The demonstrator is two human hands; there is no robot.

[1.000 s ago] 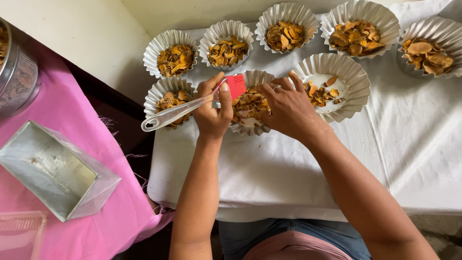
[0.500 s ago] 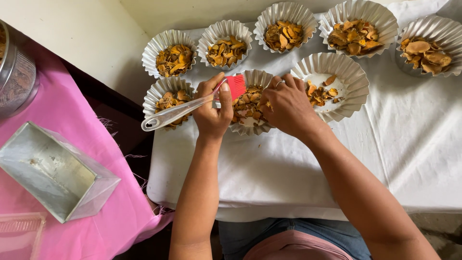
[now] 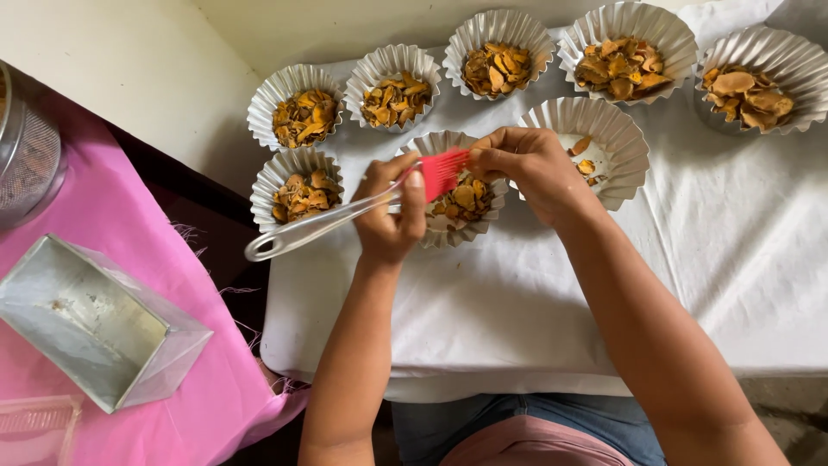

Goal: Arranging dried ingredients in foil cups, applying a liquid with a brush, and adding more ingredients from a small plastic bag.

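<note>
Left hand point(image 3: 390, 216) is curled tight around a clear-handled pastry brush with red silicone bristles point(image 3: 345, 216), bristles over the fluted foil cup of orange-brown dried slices point(image 3: 453, 203) mid-frame. Right hand point(image 3: 530, 168) pinches at the bristle tips, fingers pressed together. More filled foil cups point(image 3: 397, 86) line the top, all on a white cloth point(image 3: 707, 276). Pink cloth point(image 3: 112, 224) and a rectangular metal tin point(image 3: 95, 319) sit lower left.

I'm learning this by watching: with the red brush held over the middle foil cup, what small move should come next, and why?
Probably lower the red brush onto the chips in the middle foil cup. The left hand holds its clear handle with the bristles just above that cup, and the right hand is at the bristles and the cup's rim, so both are already set there.
</note>
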